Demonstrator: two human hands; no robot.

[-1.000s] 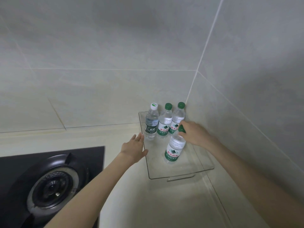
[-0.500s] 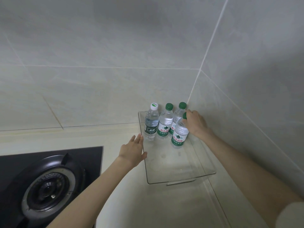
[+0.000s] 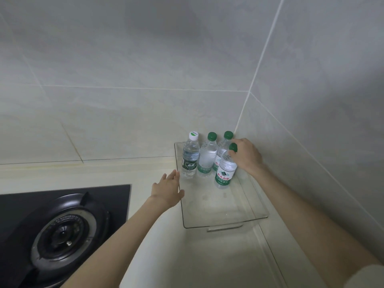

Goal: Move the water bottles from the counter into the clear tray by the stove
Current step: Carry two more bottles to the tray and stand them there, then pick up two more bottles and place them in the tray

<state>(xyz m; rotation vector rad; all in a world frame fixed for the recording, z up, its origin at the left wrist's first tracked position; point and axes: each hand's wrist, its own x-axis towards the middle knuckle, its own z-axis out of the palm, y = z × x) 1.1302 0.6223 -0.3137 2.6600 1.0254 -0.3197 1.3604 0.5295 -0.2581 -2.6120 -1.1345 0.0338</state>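
A clear tray point(image 3: 224, 222) lies in the counter's corner, right of the stove. Three water bottles stand along its far end: a white-capped one point(image 3: 190, 157), a green-capped one point(image 3: 206, 157) and another green-capped one point(image 3: 225, 140) against the wall. A fourth green-capped bottle point(image 3: 225, 171) stands upright in front of them, and my right hand point(image 3: 247, 155) grips its neck and shoulder from the right. My left hand point(image 3: 167, 190) rests flat with fingers apart against the tray's left rim, holding nothing.
A black gas stove point(image 3: 62, 231) with its burner lies at the lower left. Tiled walls point(image 3: 311, 121) close the corner behind and right of the tray. Pale counter point(image 3: 197, 256) stretches in front of the tray.
My right hand carried the fourth bottle from the tray's middle back toward the row and stood it upright. The left hand stayed at the rim.
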